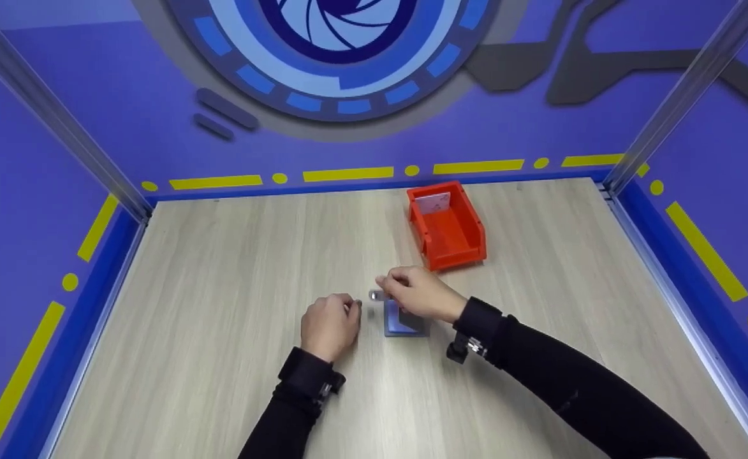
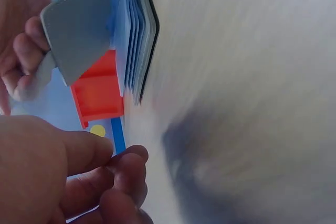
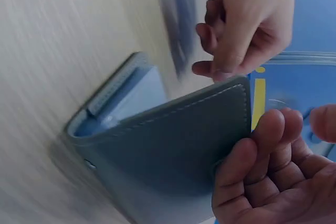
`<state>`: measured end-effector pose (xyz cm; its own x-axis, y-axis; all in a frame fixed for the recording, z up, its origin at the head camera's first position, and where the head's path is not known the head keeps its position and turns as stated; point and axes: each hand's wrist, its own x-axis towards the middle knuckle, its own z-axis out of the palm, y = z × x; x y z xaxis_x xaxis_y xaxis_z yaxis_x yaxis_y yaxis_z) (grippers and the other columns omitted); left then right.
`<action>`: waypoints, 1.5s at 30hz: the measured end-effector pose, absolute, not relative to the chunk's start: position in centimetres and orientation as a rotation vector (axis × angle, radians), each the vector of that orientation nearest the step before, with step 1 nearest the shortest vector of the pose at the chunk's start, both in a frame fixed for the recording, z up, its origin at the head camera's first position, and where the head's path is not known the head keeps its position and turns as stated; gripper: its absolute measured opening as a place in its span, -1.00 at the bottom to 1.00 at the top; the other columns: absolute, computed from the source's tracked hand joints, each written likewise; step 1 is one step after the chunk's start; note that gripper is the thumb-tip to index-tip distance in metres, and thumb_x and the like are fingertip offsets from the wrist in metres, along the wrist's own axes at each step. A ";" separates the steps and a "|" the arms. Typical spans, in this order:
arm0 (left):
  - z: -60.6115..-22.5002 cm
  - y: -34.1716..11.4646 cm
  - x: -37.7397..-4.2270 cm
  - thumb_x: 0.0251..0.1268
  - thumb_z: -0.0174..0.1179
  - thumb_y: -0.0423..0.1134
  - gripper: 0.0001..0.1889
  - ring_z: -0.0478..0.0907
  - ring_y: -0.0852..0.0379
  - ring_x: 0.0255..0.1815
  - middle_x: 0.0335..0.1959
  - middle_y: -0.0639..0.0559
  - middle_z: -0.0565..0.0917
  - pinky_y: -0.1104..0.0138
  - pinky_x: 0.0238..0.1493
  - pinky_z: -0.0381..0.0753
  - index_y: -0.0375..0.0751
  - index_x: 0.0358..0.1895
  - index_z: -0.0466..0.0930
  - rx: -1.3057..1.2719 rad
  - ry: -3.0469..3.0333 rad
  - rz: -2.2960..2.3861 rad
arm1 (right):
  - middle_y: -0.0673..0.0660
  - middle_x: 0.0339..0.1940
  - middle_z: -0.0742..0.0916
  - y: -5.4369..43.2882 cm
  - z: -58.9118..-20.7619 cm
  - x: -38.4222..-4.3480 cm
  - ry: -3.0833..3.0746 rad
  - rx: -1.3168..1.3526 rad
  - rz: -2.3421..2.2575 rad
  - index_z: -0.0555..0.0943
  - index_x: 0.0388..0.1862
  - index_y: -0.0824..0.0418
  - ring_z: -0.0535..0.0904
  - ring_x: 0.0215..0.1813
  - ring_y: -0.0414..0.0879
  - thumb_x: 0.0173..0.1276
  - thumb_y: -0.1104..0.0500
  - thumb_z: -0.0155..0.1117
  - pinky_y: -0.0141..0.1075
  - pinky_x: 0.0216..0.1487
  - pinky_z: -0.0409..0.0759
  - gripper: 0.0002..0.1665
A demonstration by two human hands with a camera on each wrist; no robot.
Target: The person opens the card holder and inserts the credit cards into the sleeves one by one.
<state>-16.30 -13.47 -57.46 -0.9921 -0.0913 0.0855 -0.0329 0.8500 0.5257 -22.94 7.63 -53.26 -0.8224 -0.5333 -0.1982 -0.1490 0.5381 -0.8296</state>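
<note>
A small grey card holder (image 1: pixel 405 322) with stitched covers stands partly opened on the wooden table (image 1: pixel 220 274), clear plastic sleeves (image 2: pixel 131 40) fanned inside. My right hand (image 1: pixel 421 293) is at its raised cover (image 3: pixel 178 140); bent fingers (image 3: pixel 236 169) touch the cover's edge, and the thumb stays apart from it. From that edge a short strap with a silver snap (image 1: pixel 375 295) sticks out. To the left, my left hand (image 1: pixel 329 328) has loosely bent fingers and nothing in them; its thumb meets the index finger (image 2: pixel 128 169), a short distance from the holder.
Behind the right hand, a red open-front bin (image 1: pixel 453 255) stands with a pale printed card (image 1: pixel 433 203) at its back wall. Blue-purple panels (image 1: pixel 322 153) enclose the table at the back and sides, with metal posts (image 1: pixel 680 95) at the corners.
</note>
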 end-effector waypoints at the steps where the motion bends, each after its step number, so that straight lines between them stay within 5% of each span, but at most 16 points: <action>1: -57.4 -13.5 -16.3 0.57 0.33 -0.10 -0.76 0.48 0.17 -0.58 -0.55 0.11 0.70 0.25 -0.47 0.40 -0.08 -0.29 0.87 0.102 -2.921 -0.832 | -0.06 -0.52 0.55 7.7 -53.5 -22.9 2.339 -0.557 -1.207 0.68 -0.17 0.24 0.48 -0.47 -0.16 0.76 -0.21 0.13 -0.30 -0.37 0.42 -0.45; 5: -57.6 -13.6 -16.2 0.57 0.32 -0.10 -0.74 0.47 0.16 -0.57 -0.55 0.12 0.69 0.26 -0.45 0.38 -0.06 -0.34 0.84 0.104 -2.930 -0.854 | -0.08 -0.57 0.54 8.2 -54.9 -22.7 2.329 -0.539 -1.167 0.70 -0.17 0.23 0.45 -0.52 -0.19 0.78 -0.11 0.13 -0.33 -0.42 0.40 -0.53; 13: -58.1 -13.5 -16.1 0.58 0.31 -0.09 -0.71 0.43 0.15 -0.59 -0.58 0.14 0.66 0.25 -0.46 0.35 -0.01 -0.42 0.79 0.075 -2.924 -0.880 | -0.15 -0.67 0.46 10.2 -56.7 -22.6 2.490 -0.536 -0.953 0.53 -0.63 -0.01 0.37 -0.54 -0.22 0.58 0.09 0.24 -0.36 -0.42 0.31 -0.53; 24: -57.3 -11.9 -16.7 0.56 0.35 -0.05 -0.79 0.44 0.24 -0.57 -0.52 0.16 0.69 0.30 -0.47 0.36 -0.03 -0.22 0.87 -0.018 -2.902 -0.868 | -0.12 -0.75 0.40 11.9 -57.6 -22.8 2.574 -0.381 -0.822 0.49 -0.77 -0.01 0.31 -0.60 -0.16 0.51 -0.25 0.44 -0.30 -0.49 0.16 -0.32; 35: -57.2 -10.7 -17.5 0.53 0.40 -0.01 -0.76 0.63 0.10 -0.41 -0.24 -0.06 0.87 0.14 -0.33 0.63 -0.10 -0.07 0.87 -0.134 -2.952 -0.813 | -0.08 -0.69 0.49 11.5 -57.3 -22.6 2.630 -0.339 -0.773 0.58 -0.68 0.04 0.41 -0.52 -0.12 0.47 -0.25 0.48 -0.27 -0.42 0.26 -0.38; 45: -57.9 -10.5 -17.5 0.51 0.42 -0.11 -0.84 0.70 0.05 -0.29 -0.28 -0.01 0.84 0.13 -0.22 0.64 -0.08 -0.24 0.84 -0.217 -3.048 -0.898 | 0.06 -0.28 0.74 11.3 -56.6 -23.3 2.642 -0.277 -0.884 0.75 -0.21 0.14 0.59 -0.21 -0.06 0.47 -0.11 0.50 -0.26 -0.17 0.48 -0.67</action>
<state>-17.51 -10.52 -57.93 -0.9898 0.1423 -0.0032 0.1179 0.8319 0.5423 -23.30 11.28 -56.60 -0.9230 -0.2873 -0.2561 -0.0753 0.7873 -0.6119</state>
